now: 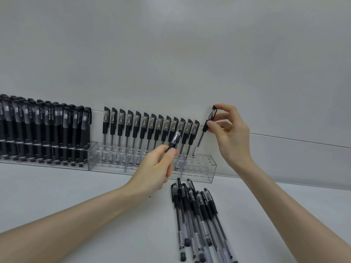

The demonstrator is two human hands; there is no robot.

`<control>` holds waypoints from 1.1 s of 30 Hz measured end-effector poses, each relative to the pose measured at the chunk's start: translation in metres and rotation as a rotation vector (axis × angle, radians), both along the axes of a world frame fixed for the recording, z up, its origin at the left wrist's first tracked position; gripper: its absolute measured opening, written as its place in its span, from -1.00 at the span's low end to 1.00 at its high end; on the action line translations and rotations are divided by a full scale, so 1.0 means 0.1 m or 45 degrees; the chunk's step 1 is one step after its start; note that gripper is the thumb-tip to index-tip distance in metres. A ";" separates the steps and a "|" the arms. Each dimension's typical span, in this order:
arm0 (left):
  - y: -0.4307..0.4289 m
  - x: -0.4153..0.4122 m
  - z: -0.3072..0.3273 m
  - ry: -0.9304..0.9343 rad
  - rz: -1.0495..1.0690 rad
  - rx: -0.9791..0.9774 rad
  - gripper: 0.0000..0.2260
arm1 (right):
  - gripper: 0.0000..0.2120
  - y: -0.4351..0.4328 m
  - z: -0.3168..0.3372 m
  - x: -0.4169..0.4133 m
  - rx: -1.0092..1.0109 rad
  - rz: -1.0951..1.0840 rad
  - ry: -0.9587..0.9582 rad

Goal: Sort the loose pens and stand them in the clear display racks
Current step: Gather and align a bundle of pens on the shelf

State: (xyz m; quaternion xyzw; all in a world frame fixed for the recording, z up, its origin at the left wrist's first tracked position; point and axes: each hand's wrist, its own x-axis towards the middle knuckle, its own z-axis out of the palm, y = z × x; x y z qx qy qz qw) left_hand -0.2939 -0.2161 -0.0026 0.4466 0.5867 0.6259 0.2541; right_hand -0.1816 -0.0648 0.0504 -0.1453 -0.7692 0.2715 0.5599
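Holding a pen [175, 138], the left hand [153, 168] partly hides the standing pens [133, 128].

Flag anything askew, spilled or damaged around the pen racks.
Nothing damaged or spilled. Only the clear-barrelled, black-capped pen in the right hand leans, its lower end at a hole of the clear plastic rack, unlike the upright row beside it. The left hand holds a second pen tilted.

I see glossy clear plastic racks [201, 168]. Loose pens [193, 205]: see-through plastic barrels, matt black rubbery-looking grips, shiny black caps. Table [57, 183] is smooth matt white.
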 end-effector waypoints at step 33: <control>-0.02 0.01 -0.18 0.989 0.187 -0.077 -0.70 | -0.72 -0.19 0.06 0.24 -0.313 0.266 0.134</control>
